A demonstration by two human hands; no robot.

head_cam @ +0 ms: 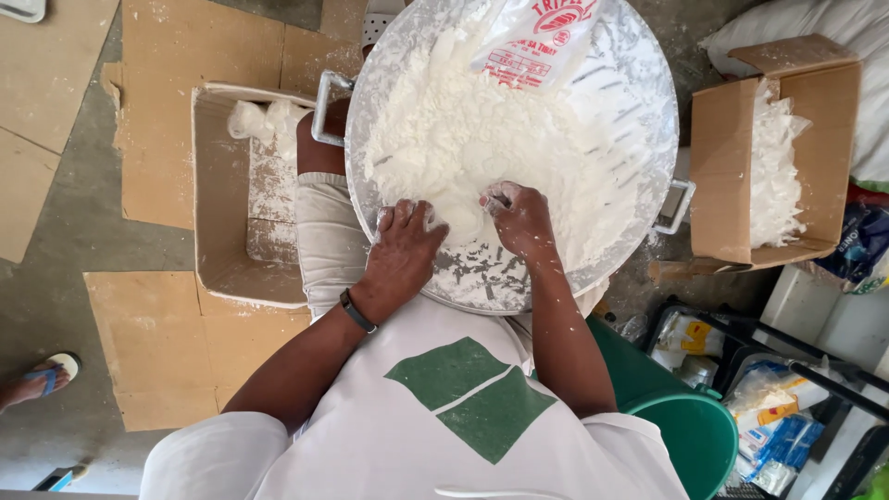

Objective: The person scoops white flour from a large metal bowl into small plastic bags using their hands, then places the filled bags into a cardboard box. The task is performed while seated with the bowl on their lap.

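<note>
A grey concrete floor (65, 231) seen from above in soft daylight, partly covered with flattened cardboard sheets (176, 352). An open cardboard box (222, 241) stands on the left, another cardboard box (732, 176) on the right, both dusted white inside. A green plastic bucket (694, 435) sits at lower right, beside a black crate (796, 389) of packets. A sandalled foot (37, 380) shows at the left edge.

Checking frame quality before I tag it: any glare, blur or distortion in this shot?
Head view: even daylight, soft shadows only; the white powder in the metal basin is nearly blown out, losing texture; left hand and right hand are sharp; wide-angle bending at edges.
</note>
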